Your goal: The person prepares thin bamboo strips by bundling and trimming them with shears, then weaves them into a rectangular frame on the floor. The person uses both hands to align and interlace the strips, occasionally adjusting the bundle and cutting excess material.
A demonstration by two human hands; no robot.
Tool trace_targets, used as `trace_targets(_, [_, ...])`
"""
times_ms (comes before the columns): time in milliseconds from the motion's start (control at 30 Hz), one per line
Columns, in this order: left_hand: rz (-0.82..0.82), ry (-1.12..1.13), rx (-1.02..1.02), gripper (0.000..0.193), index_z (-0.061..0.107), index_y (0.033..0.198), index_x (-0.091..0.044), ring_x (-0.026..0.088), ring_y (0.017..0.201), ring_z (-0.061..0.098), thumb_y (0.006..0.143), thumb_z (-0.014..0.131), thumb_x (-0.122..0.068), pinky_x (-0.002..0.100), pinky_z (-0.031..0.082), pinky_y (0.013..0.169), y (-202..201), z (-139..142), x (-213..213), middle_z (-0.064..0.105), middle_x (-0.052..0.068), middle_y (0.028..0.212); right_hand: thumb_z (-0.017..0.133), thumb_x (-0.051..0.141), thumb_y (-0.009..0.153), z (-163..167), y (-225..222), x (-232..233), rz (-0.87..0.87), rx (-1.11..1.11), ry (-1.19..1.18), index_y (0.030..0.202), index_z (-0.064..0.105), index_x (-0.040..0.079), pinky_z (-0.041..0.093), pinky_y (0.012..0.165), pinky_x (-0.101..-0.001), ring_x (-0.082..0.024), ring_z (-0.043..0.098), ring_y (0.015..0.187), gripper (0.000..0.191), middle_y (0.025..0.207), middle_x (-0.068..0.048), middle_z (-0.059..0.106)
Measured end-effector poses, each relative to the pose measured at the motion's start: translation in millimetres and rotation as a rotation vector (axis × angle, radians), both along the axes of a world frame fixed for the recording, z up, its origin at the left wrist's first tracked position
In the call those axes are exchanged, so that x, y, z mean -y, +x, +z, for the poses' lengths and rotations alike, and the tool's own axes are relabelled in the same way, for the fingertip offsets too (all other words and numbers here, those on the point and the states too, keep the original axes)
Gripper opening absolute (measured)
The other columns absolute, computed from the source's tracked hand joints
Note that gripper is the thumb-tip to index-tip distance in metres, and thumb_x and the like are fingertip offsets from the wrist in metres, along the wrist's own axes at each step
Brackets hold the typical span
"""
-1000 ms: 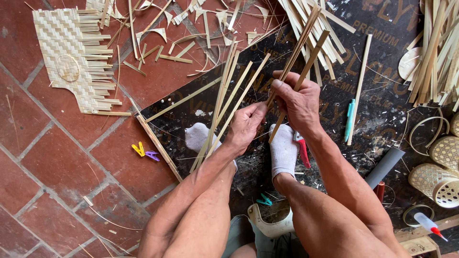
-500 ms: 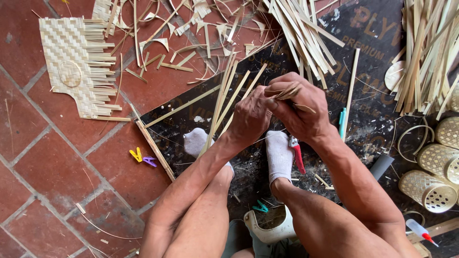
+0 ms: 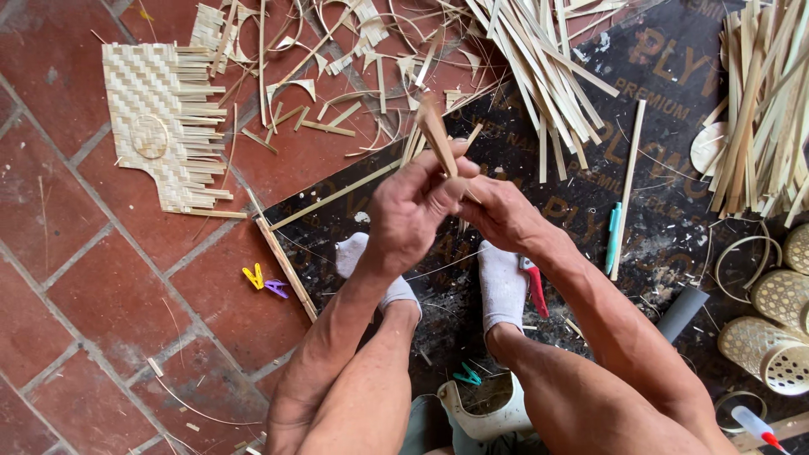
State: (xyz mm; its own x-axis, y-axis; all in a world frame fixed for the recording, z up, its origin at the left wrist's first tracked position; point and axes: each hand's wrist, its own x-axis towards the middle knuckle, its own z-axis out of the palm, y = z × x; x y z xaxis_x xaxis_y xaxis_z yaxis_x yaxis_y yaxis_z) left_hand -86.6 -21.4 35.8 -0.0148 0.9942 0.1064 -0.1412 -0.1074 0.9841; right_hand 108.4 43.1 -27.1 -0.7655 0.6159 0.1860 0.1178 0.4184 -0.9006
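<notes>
My left hand (image 3: 410, 209) and my right hand (image 3: 499, 212) meet over a dark board (image 3: 649, 253) and both grip a bundle of thin bamboo strips (image 3: 436, 128), now held on end so its tips point toward the camera. My feet in white socks (image 3: 500, 285) rest on the board below the hands. A red-handled cutter (image 3: 534, 286) lies by the right foot.
A partly woven bamboo mat (image 3: 160, 126) lies on the red tile floor at upper left. Loose strips and curled shavings (image 3: 539, 59) are scattered above. More strips (image 3: 763, 109) and small woven baskets (image 3: 771, 329) sit at right. Coloured clips (image 3: 264, 280) lie on the tiles.
The strips lay spread out flat across the board between my hands; both hands have gathered them into one bundle and raised it upright toward the camera.
</notes>
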Motion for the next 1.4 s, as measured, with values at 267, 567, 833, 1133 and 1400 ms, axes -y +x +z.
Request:
trace_targets(267, [-0.014, -0.201, 0.353, 0.037, 0.066, 0.134, -0.001, 0.004, 0.072, 0.058, 0.102, 0.074, -0.018, 0.019, 0.048, 0.063, -3, -18, -7, 0.067, 0.001, 0.093, 0.055, 0.049, 0.101, 27, -3, 23, 0.02, 0.062, -0.73, 0.117, 0.062, 0.01, 0.04, 0.051, -0.0268, -0.007, 0.05, 0.059, 0.043, 0.073, 0.002, 0.053])
trace_targets(567, [0.166, -0.17, 0.356, 0.027, 0.07, 0.113, -0.005, 0.004, 0.06, 0.056, 0.097, 0.079, -0.024, 0.018, 0.041, 0.05, -1, -23, -10, 0.065, -0.001, 0.078, 0.065, 0.02, 0.104, 30, -10, 38, -0.335, 0.082, -0.118, 0.117, 0.067, 0.009, 0.053, 0.058, -0.0312, -0.016, 0.068, 0.067, 0.017, 0.079, -0.002, 0.067])
trace_targets(833, [-0.051, -0.257, 0.337, 0.036, 0.072, 0.114, -0.001, 0.002, 0.064, 0.054, 0.092, 0.082, -0.028, 0.017, 0.041, 0.054, -2, -23, -11, 0.066, -0.002, 0.081, 0.065, 0.029, 0.107, 20, 3, 4, 0.073, 0.127, -0.15, 0.111, 0.068, 0.01, 0.051, 0.07, -0.0365, -0.025, 0.064, 0.077, 0.02, 0.088, -0.006, 0.064])
trace_targets(1133, [-0.252, -0.281, 0.48, 0.033, 0.07, 0.114, 0.001, 0.005, 0.068, 0.059, 0.095, 0.082, -0.023, 0.02, 0.045, 0.056, -2, -16, -18, 0.071, 0.003, 0.086, 0.061, 0.041, 0.106, 24, 8, 3, 0.212, -0.07, -0.339, 0.118, 0.071, 0.007, 0.056, 0.071, -0.0325, -0.015, 0.071, 0.083, 0.037, 0.092, -0.005, 0.074])
trace_targets(1400, [-0.193, -0.065, 0.116, 0.036, 0.065, 0.126, 0.001, 0.008, 0.079, 0.068, 0.102, 0.072, -0.024, 0.021, 0.059, 0.064, 1, -7, -30, 0.073, 0.004, 0.097, 0.057, 0.034, 0.105, 27, 17, 2, 0.054, 0.079, -0.352, 0.108, 0.069, 0.006, 0.056, 0.06, -0.0291, -0.014, 0.069, 0.066, 0.03, 0.082, -0.004, 0.073])
